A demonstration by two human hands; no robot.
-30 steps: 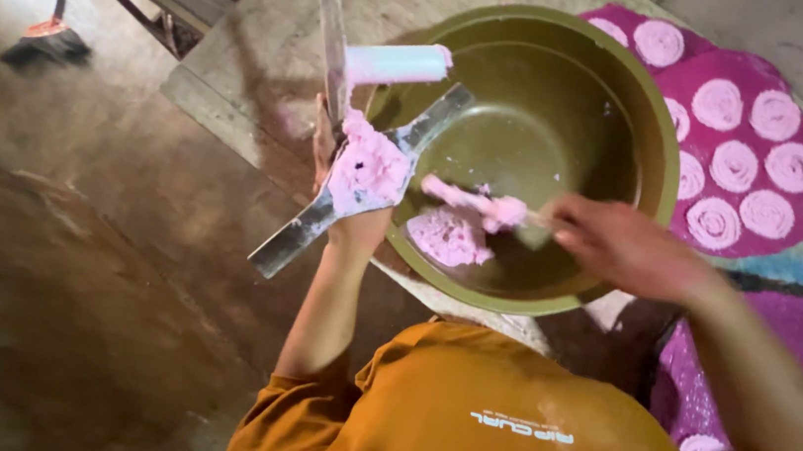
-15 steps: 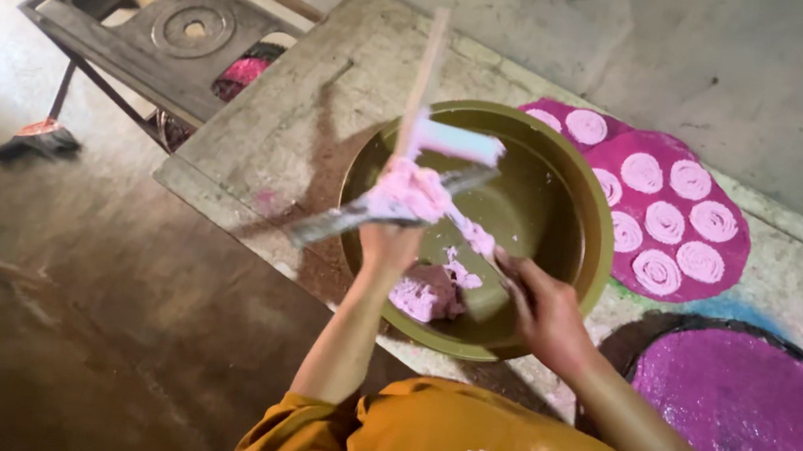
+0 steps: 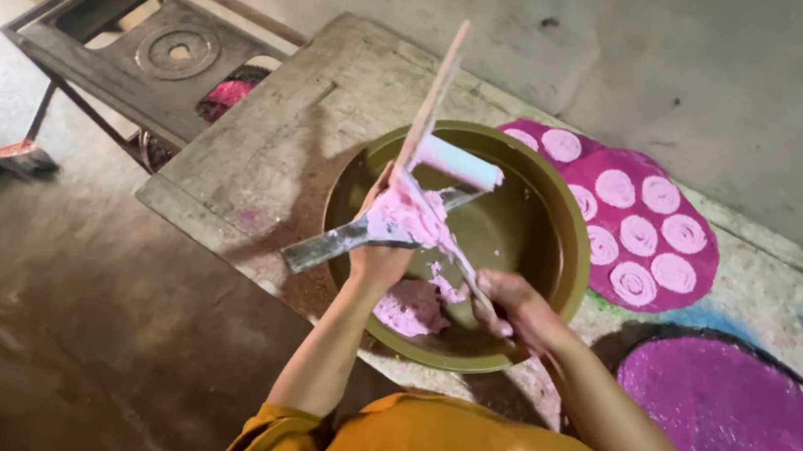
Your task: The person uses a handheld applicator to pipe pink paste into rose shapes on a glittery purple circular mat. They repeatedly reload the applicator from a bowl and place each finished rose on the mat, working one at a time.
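A metal press tool point(image 3: 392, 217), with crossed flat bars and a white cylinder point(image 3: 459, 163) at its upper end, is held over a wide olive-green bowl point(image 3: 560, 234). Pink dough point(image 3: 409, 219) is smeared on the middle of the tool, and a lump of the same pink dough point(image 3: 410, 306) lies on the bottom of the bowl, at the side near to the person.

The left hand point(image 3: 378, 258) is closed around the tool from below, the forearm rising almost straight up from the orange sleeve point(image 3: 285, 437), with the wrist a little bent. The right hand point(image 3: 512, 312) is inside the bowl, just beside the tool; its fingers are curled and pinch a thin scraper point(image 3: 462, 267) that touches the dough on the tool. The right forearm comes in slanted from the lower right, with the elbow outside the bowl.

The bowl stands on a grey stone slab point(image 3: 260, 156). To the right lies a purple round mat point(image 3: 655, 227) with pink spiral pieces on it, and a second purple mat point(image 3: 738, 430) lies nearer. Behind the slab, at the left, is a rusty metal stand point(image 3: 131, 53).
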